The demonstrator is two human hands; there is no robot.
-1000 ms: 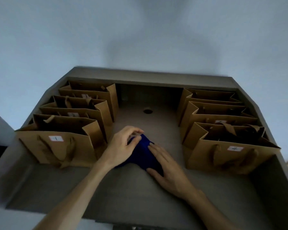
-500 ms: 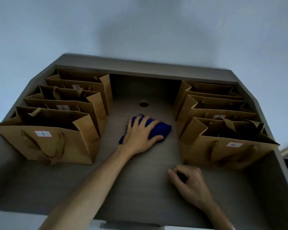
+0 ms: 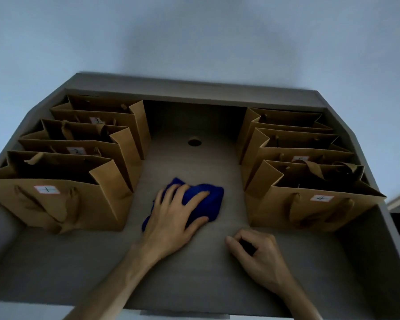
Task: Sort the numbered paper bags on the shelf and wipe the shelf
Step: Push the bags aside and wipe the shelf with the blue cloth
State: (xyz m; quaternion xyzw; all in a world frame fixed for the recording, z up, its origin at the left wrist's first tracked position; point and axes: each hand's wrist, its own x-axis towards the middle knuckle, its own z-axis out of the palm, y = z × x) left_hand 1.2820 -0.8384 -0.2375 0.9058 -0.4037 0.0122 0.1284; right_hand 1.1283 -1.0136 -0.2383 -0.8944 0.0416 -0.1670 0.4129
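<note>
A pale wall [image 3: 194, 38] fills the upper part of the view, and below it sits a grey shelf [image 3: 189, 280] with a raised back and angled sides. Its middle strip is bare down to a small round hole [image 3: 194, 142] near the back. Six brown paper bags stand upright on it in two rows of three, one row on each side of that strip, each bag just behind the next. On the left, front to back, are bag 1 [image 3: 56, 204], bag 2 [image 3: 79, 144] and bag 3 [image 3: 102, 112], each with a white number label. On the right, bag 4 [image 3: 310, 204] stands in front, bag 5 [image 3: 298, 146] behind it with its label half hidden, and the rear bag [image 3: 284, 117] shows no readable number. A blue cloth [image 3: 208, 202] lies bunched on the strip between the two front bags. The left hand [image 3: 171, 218] presses flat on it, fingers spread and fairly straight over the fabric. The right hand [image 3: 256, 257] rests on the shelf near the front, apart from the cloth, fingers loosely curled and holding nothing visible.
</note>
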